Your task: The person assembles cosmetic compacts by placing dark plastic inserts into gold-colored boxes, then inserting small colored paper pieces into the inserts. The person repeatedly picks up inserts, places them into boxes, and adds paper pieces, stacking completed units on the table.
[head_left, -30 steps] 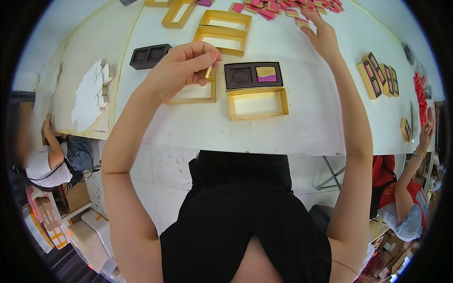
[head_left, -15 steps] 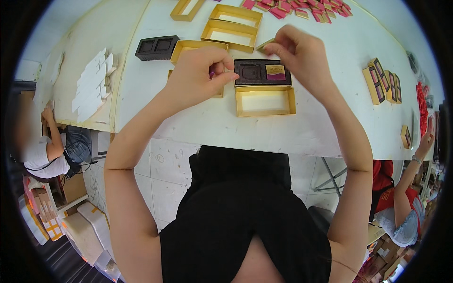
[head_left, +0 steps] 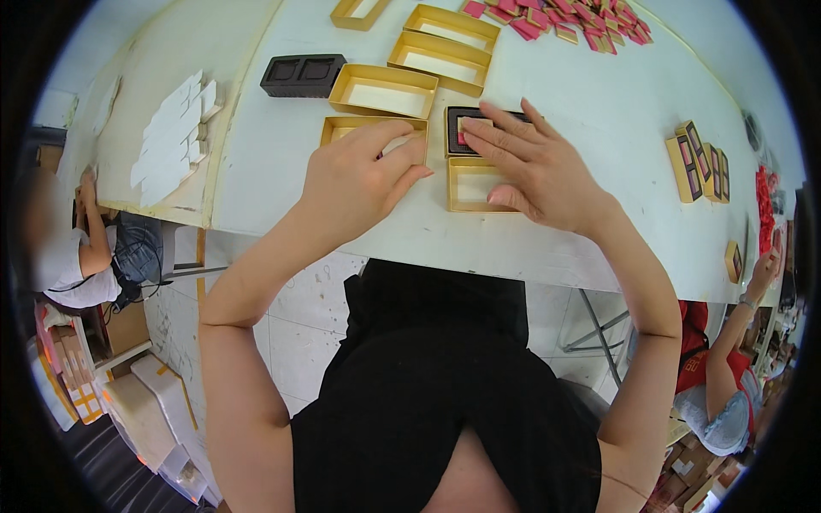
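My right hand (head_left: 530, 167) lies open over a gold box with a black moulded tray (head_left: 453, 137), fingers stretched out and touching a small gold-and-pink square piece (head_left: 463, 135) at the tray's left side. The hand hides the tray's right part and part of the gold box part (head_left: 460, 205) nearer me. My left hand (head_left: 368, 171) is curled above the near edge of another gold box (head_left: 338, 126), just to the left. Something dark purple shows among its fingers, too small to make out.
More gold box parts (head_left: 383, 90) and an upturned black tray (head_left: 301, 77) stand beyond my hands. A heap of pink and gold squares (head_left: 590, 21) lies at the back. Filled boxes (head_left: 684, 167) stand right, white folded cartons (head_left: 171, 141) left. Other people sit at both sides.
My right hand has come down and left from the tray's far right, bringing a small square onto the tray. My left hand has drawn back from the tray toward the box at left.
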Motion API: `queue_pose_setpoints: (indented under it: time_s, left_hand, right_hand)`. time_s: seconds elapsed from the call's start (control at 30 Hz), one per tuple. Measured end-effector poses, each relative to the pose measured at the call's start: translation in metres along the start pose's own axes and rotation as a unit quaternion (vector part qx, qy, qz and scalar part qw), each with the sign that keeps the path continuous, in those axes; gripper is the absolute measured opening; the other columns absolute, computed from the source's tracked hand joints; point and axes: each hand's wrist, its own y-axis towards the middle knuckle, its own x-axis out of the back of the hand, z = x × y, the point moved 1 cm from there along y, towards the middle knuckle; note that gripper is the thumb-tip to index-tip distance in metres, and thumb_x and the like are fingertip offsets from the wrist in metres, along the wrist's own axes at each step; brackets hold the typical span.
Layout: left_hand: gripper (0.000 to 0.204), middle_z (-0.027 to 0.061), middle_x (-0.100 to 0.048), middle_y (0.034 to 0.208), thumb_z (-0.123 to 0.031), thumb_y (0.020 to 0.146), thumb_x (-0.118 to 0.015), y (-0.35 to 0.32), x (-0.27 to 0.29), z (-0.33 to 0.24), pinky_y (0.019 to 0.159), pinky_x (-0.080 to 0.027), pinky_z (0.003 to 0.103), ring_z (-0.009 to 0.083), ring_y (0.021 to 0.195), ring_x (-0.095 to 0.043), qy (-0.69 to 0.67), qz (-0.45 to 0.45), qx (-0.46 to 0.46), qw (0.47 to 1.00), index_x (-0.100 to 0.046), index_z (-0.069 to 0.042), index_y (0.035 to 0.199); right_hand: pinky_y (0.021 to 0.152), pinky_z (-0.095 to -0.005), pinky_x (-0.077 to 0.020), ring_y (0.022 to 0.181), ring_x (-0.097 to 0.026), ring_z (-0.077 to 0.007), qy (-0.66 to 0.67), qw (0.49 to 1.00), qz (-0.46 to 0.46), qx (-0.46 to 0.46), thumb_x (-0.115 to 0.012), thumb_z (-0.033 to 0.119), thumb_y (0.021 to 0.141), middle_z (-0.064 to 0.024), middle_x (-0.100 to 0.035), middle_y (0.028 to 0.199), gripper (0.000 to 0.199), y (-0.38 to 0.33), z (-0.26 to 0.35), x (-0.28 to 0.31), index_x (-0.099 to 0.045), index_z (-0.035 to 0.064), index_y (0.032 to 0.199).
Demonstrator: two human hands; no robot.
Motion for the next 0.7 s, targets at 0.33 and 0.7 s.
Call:
queue_pose_setpoints:
  time_s: [0.33,0.7]
  left_hand:
    - [0.027,0.0057,-0.057,0.081,-0.018,0.081,-0.075,0.004,0.012,0.017,0.056,-0.046,0.028,0.0159,0.061,-0.055,-0.133,0.025,0.181,0.974,-0.065,-0.005,0.103]
    - [0.038,0.0160,-0.064,0.105,-0.017,0.083,-0.064,0.037,0.018,0.247,0.083,-0.051,0.039,0.0283,0.093,-0.064,0.087,0.022,0.239,0.967,-0.059,-0.003,0.118]
  right_hand:
    - [0.118,-0.0551,-0.0129,0.142,-0.034,-0.0264,0.147,0.985,0.060,-0.074,-0.042,0.039,0.101,-0.0049,-0.047,0.146,0.047,-0.016,-0.019,0.004,-0.049,0.0135,0.141]
    - [0.117,-0.0481,-0.0188,0.143,-0.031,-0.0292,-0.240,0.902,-0.002,-0.358,-0.046,0.029,0.101,-0.0071,-0.040,0.151,0.052,-0.248,-0.175,0.051,-0.033,0.0148,0.150]
